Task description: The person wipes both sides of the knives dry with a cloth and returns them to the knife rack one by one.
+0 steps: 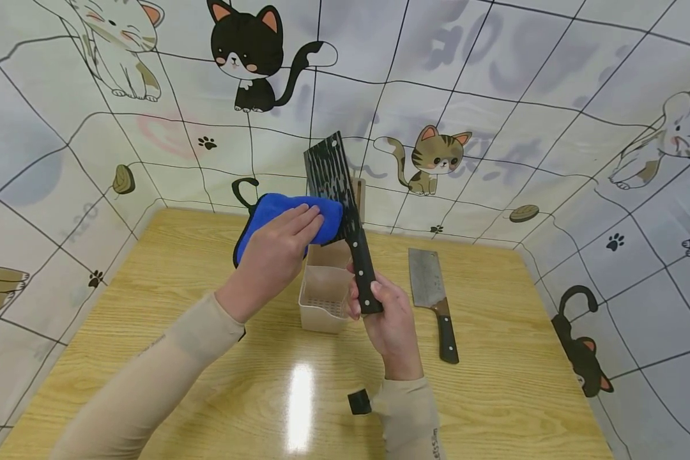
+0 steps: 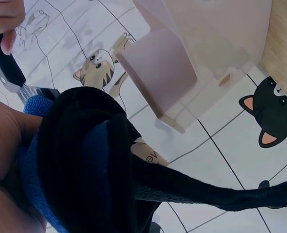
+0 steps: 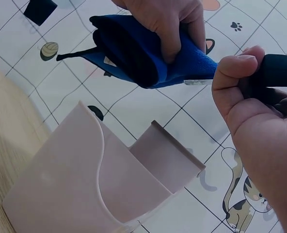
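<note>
My right hand (image 1: 392,316) grips the black riveted handle of a cleaver (image 1: 329,169), held up with its blade pointing away. Streaky dark and pale patches show on that blade. A folded blue cloth (image 1: 267,207) with black edging lies against the blade's lower part and hides some of it. My left hand (image 1: 277,252) holds this cloth, fingers laid over it toward the blade, thumb on the near side in the right wrist view. From the cloth a black strap (image 2: 221,189) sticks out in the left wrist view.
A second cleaver (image 1: 427,278) lies flat on the wooden table (image 1: 494,396), right of my right hand. Below the raised blade stands a beige divided holder (image 1: 320,319) with a perforated bottom. Cat-print tiled sheeting (image 1: 356,96) rises behind and at both sides.
</note>
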